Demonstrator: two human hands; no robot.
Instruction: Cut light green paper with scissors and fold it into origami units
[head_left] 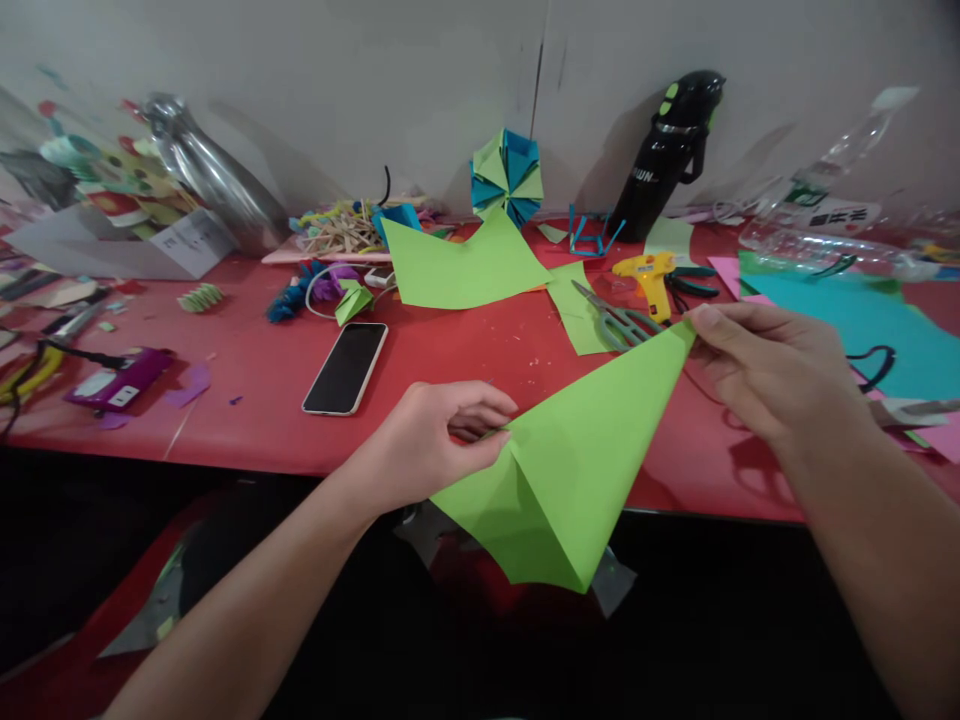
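A sheet of bright green paper (585,440), partly folded over, is held up in front of the table's near edge. My right hand (772,365) pinches its upper right corner between thumb and fingers. At the sheet's left side, my left hand (450,435) grips the edge with thumb and curled fingers. The sheet's lower point hangs below the table edge. Just behind the paper lie grey-handled scissors (626,322) on a smaller green paper piece (577,310). Another large green sheet (465,265) rests farther back.
On the red table (262,435) lies a phone (346,368). A yellow glue gun (649,280), a black flask (667,155) and a plastic bottle (832,170) stand or lie at the back right. A blue-green paper ball (507,178) leans near the wall. Blue paper (855,310) lies right.
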